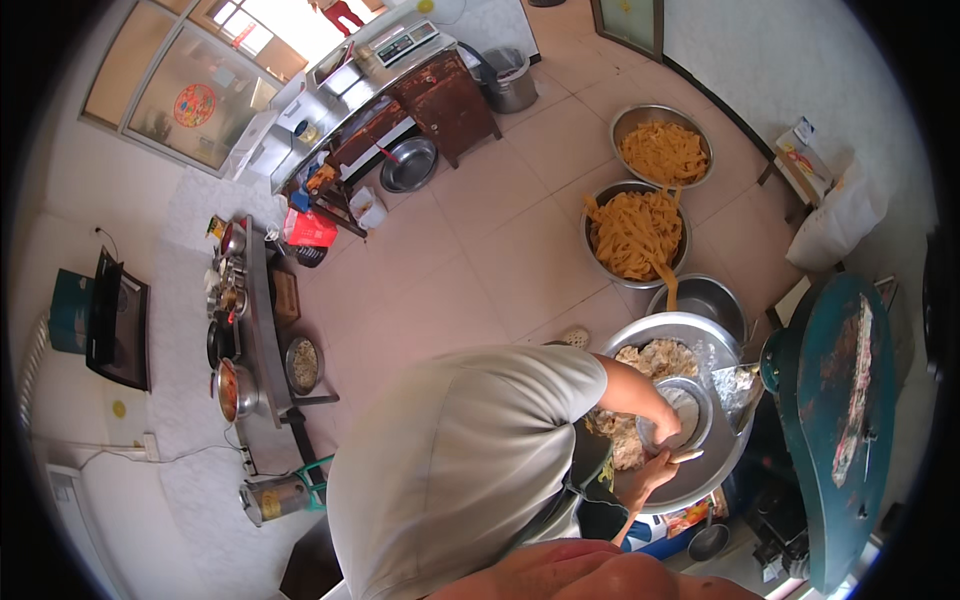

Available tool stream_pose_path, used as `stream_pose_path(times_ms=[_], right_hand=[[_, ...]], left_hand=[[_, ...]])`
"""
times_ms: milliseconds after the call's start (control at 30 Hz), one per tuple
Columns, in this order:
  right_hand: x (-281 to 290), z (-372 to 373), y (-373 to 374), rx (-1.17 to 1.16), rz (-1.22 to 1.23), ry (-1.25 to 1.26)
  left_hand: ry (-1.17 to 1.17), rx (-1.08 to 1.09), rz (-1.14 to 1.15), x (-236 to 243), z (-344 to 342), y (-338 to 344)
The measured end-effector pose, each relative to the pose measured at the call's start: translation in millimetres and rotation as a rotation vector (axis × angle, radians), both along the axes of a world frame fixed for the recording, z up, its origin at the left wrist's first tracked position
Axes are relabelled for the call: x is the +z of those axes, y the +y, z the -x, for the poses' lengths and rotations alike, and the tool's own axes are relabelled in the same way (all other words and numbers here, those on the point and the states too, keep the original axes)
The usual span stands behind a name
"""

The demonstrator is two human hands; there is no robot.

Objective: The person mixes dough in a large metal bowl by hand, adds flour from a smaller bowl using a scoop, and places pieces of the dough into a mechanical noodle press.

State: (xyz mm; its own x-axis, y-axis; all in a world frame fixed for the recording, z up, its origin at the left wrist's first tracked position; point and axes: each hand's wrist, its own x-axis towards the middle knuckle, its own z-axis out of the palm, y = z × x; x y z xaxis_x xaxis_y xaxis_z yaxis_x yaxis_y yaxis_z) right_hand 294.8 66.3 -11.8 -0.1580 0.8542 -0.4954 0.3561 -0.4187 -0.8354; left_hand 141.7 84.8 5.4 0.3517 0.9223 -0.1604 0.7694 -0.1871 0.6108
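Observation:
At the lower edge, close to the camera, is bare skin (pixel 630 575); I cannot tell whether it is one of my hands. A co-worker in a grey T-shirt (pixel 450 450) bends over a large metal basin (pixel 720 455) holding a lumpy pale mixture (pixel 655 355). One of their hands (pixel 662 422) reaches into a smaller bowl of white powder (pixel 686 408) inside the basin. Their other hand (pixel 655 472), just below, is by a pale stick-like object (pixel 687 454). A green machine (pixel 830 400) stands right of the basin.
Two bowls of yellow strips (pixel 635 235) (pixel 662 148) and a third bowl (pixel 720 300) are on the floor. A shelf with pots (pixel 255 330) lines the left wall. A cluttered counter (pixel 420 70) is at the back; someone in red trousers (pixel 340 12) stands beyond.

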Motion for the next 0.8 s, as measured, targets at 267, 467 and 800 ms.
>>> stream_pose_path(times_ms=[267, 467, 800], right_hand=[[-7.0, 4.3, 20.0, -0.045, 0.019, 0.112], [10.1, -32.1, 42.0, -0.008, -0.071, 0.023], [39.1, -66.5, 34.4, -0.12, -0.076, -0.008]], left_hand=[[-0.149, 0.105, 0.025, -30.0, 16.1, -4.2], [-0.476, 0.315, 0.307, -60.4, 67.2, -30.0], [-0.266, 0.706, 0.516, -43.7, 157.9, 5.0]])
